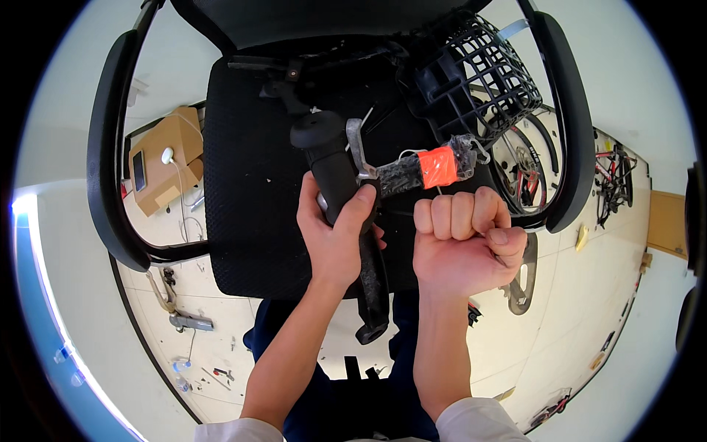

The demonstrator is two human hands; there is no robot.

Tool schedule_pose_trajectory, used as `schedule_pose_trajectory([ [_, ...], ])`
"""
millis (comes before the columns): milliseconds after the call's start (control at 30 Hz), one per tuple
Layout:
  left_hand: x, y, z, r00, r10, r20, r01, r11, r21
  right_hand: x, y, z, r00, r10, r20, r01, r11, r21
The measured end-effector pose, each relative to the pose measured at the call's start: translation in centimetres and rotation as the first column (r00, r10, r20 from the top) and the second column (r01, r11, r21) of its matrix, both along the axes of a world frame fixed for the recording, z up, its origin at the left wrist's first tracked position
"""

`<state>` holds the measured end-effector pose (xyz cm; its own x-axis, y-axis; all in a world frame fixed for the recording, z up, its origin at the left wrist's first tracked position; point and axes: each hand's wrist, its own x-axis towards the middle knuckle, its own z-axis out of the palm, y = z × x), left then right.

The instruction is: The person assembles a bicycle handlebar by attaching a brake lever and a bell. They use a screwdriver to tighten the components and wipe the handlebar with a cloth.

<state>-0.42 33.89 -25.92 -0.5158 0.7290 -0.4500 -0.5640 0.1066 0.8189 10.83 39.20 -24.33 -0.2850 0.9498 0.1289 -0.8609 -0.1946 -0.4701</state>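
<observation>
My left hand (335,236) is wrapped around a black bicycle handlebar (329,166), its thumb pressed near the base of a silver brake lever (356,147). The bar's rounded grip end points away from me, and a black section (372,295) hangs below the hand past the seat's front edge. To its right, my right hand (468,239) makes a fist with the palm side up; whatever it may hold is hidden. Just beyond the fist lies a part wrapped in clear plastic with an orange label (438,166). I cannot tell whether it joins the handlebar.
Beneath my hands is a black office chair seat (243,191) with armrests (118,155) on both sides. A black basket (471,77) and dark parts (291,77) lie toward its back. Cardboard (169,162), a bicycle wheel (523,162) and loose parts (188,320) are on the floor.
</observation>
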Motion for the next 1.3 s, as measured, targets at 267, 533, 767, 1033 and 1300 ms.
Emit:
schedule_pose_trajectory([
  [267,-0.8,-0.1,0.4,0.995,-0.084,0.051,0.087,0.995,-0.056,-0.2,0.0,0.7,0.996,0.002,0.089,-0.006,0.999,0.049],
  [533,-1.3,-0.6,0.6,0.992,-0.116,0.051,0.119,0.99,-0.073,-0.3,-0.2,1.1,0.982,0.016,0.191,-0.03,0.997,0.07],
  [767,-1.6,-0.9,1.3,0.98,-0.157,0.121,0.172,0.978,-0.121,0.0,-0.4,1.3,0.971,0.057,0.234,-0.092,0.986,0.142],
  [1033,-1.6,-0.7,1.8,0.963,-0.201,0.178,0.225,0.965,-0.133,0.3,-0.7,1.9,0.976,0.044,0.215,-0.082,0.982,0.169],
  [1300,-2.1,-1.0,1.9,0.936,-0.251,0.246,0.282,0.955,-0.096,0.3,-0.7,3.9,0.915,0.084,0.395,-0.195,0.949,0.25],
])
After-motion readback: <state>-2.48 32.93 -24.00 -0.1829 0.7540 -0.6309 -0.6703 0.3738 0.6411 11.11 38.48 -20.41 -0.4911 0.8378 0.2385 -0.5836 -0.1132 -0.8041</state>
